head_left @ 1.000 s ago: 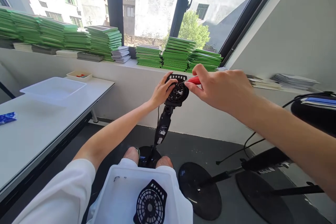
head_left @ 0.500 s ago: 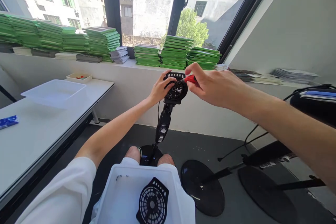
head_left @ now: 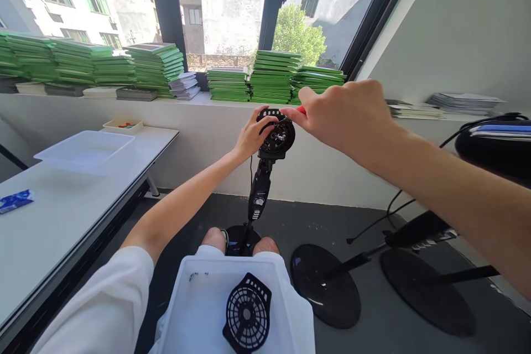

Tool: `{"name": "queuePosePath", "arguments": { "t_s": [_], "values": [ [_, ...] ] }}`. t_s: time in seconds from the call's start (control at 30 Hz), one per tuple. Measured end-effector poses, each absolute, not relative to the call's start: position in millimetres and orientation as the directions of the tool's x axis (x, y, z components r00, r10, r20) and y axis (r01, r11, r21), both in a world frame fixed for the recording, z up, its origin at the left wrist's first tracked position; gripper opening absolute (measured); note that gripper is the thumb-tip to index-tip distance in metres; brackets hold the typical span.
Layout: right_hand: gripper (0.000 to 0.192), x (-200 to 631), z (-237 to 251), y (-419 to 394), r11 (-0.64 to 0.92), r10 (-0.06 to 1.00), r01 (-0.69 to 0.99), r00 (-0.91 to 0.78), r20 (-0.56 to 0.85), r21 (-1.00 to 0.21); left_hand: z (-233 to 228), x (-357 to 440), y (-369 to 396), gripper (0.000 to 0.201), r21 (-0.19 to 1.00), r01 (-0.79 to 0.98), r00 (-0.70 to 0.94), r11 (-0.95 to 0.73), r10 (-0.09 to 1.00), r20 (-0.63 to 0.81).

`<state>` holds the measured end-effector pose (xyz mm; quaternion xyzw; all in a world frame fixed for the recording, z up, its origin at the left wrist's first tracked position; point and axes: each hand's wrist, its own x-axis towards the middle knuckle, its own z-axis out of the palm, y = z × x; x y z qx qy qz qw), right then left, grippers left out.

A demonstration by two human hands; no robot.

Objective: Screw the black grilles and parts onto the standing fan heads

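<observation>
A black stand fan's open motor housing (head_left: 286, 146) faces me on its upright post (head_left: 260, 185), wires showing inside. My left hand (head_left: 249, 137) grips its upper left edge, fingers bent over the rim. In my closed right hand (head_left: 346, 113) is a red-handled tool (head_left: 302, 110), mostly covered by the fingers. Its tip sits near the top of the housing; I cannot tell whether it touches anything there. On my lap, a round black grille cover (head_left: 248, 315) lies in a white plastic tray (head_left: 194, 315).
At left, a white table (head_left: 53, 215) bears a clear bin (head_left: 89, 149), a small parts tray (head_left: 122, 126) and a blue packet (head_left: 16, 201). Green stacks (head_left: 274, 77) line the windowsill. Black round bases (head_left: 326, 287) and a cable (head_left: 373, 224) occupy the floor at right.
My right hand has risen and turned, with the red-handled tool now more hidden by its fingers. My left hand stays on the fan housing. The view has shifted slightly.
</observation>
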<state>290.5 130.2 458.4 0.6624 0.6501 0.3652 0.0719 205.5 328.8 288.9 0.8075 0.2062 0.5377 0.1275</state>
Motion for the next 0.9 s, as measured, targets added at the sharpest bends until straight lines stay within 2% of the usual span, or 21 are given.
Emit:
{"name": "queuePosePath", "arguments": {
  "t_s": [0.17,0.27,0.33,0.47,0.5,0.63,0.7,0.8,0.9],
  "values": [
    [0.052,292,455,132,0.034,0.953,0.874,-0.174,0.248,0.485,287,205,329,0.027,0.441,0.171,0.311,-0.881,0.473,0.824],
    [0.054,292,453,134,-0.079,0.929,0.842,-0.131,0.346,0.533,286,205,332,0.03,0.426,0.167,0.335,-0.889,0.458,0.823],
    [0.058,292,452,134,-0.156,0.903,0.843,-0.089,0.42,0.515,285,205,333,0.032,0.422,0.164,0.352,-0.892,0.453,0.819],
    [0.052,292,452,133,0.035,0.938,0.901,-0.179,0.296,0.432,282,204,332,0.033,0.444,0.155,0.341,-0.883,0.469,0.814],
    [0.052,292,451,133,0.043,0.941,0.899,-0.183,0.285,0.436,282,204,331,0.033,0.447,0.155,0.332,-0.881,0.473,0.816],
    [0.059,290,452,129,-0.138,0.91,0.856,-0.089,0.404,0.499,280,206,326,0.031,0.435,0.159,0.316,-0.886,0.463,0.828],
    [0.053,290,454,129,-0.1,0.921,0.88,-0.095,0.377,0.465,280,207,325,0.032,0.434,0.155,0.317,-0.888,0.461,0.829],
    [0.05,291,456,129,0.035,0.956,0.906,-0.154,0.25,0.421,279,206,325,0.033,0.447,0.157,0.306,-0.881,0.473,0.826],
    [0.049,291,455,130,-0.088,0.943,0.877,-0.08,0.323,0.473,278,206,325,0.033,0.453,0.166,0.307,-0.876,0.483,0.82]
  ]
}}
